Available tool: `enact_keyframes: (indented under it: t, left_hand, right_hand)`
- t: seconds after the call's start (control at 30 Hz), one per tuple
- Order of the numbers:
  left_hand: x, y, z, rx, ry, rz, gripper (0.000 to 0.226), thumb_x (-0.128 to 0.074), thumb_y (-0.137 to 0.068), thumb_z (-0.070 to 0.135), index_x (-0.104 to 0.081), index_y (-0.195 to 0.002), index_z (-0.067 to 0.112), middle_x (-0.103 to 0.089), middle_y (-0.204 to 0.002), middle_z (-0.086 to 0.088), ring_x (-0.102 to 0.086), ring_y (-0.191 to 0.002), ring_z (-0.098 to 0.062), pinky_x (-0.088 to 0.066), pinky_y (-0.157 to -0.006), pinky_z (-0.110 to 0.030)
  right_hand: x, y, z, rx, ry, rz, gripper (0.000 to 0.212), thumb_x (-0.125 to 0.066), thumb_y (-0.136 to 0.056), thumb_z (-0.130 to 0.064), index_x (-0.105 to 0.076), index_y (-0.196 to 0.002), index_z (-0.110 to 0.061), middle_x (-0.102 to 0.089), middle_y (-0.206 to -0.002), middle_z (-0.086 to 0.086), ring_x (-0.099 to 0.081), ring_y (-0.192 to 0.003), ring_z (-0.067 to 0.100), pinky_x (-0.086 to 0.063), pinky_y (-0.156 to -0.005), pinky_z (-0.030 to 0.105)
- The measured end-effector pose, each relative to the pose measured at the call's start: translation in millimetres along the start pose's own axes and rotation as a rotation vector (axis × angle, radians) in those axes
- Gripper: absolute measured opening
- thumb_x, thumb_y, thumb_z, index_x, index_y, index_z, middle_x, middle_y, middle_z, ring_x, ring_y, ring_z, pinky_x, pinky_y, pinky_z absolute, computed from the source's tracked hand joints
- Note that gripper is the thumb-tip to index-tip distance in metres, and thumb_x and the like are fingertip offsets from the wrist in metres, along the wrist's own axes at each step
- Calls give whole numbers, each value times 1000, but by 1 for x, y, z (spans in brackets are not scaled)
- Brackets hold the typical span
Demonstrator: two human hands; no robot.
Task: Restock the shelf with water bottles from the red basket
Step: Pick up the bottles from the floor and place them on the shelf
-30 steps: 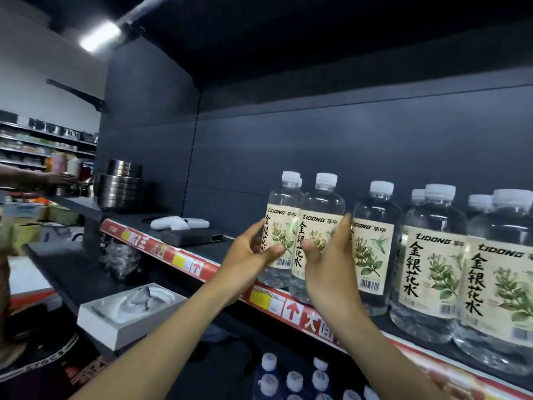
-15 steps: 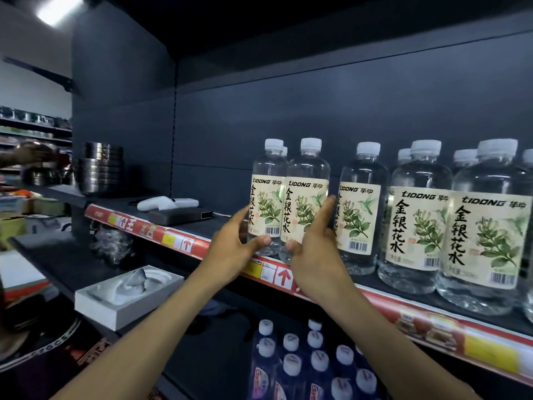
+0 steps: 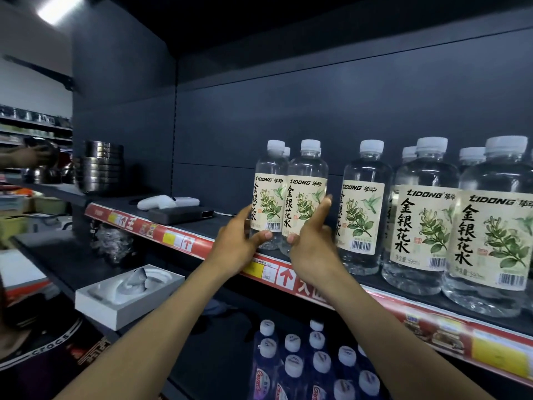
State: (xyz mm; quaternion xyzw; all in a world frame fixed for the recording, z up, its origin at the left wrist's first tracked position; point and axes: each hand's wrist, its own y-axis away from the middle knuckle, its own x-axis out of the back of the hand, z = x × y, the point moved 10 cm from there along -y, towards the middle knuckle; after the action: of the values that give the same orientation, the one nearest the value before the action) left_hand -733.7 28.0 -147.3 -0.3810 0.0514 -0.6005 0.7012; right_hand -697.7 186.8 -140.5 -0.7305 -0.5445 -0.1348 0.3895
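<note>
On the shelf point(image 3: 222, 225), the left hand point(image 3: 239, 241) grips the end bottle point(image 3: 268, 174) low down (thumb across its front); the right hand point(image 3: 314, 252) clasps the second bottle point(image 3: 307, 174), both upright.

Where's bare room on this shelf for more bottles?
Bare shelf lies between the dark box and the left-hand bottle. A narrow gap separates the right-hand bottle from the third bottle. Rightward, the far bottles stand crowded, two deep.

Dim shelf, ceiling light point(image 3: 59, 7) glaring top-left, edges warped
</note>
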Motion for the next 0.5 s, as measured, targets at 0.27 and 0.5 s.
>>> enact_keyframes:
  t: [0.27, 0.5]
  left_hand:
    - [-6, 7, 4, 19, -194, -36, 47, -54, -98, 38, -42, -142, 28, -64, -132, 1, -58, -122, -23, -46, -95, -32]
    - [9, 79, 13, -41, -904, 20, 64, -33, -103, 37, -14, -156, 7, -27, -160, -15, -17, -151, -29, -14, -124, -38]
  right_hand:
    - [2, 5, 2, -1, 1, -1, 102, -49, -98, -12, 41, -142, -30, -51, -136, 8, -55, -90, 11, -42, -59, 27]
    - [0, 17, 4, -22, 197, -53, 102, -50, -92, 1, 38, -143, -10, -15, -158, 26, -50, -125, 38, -52, -92, 46]
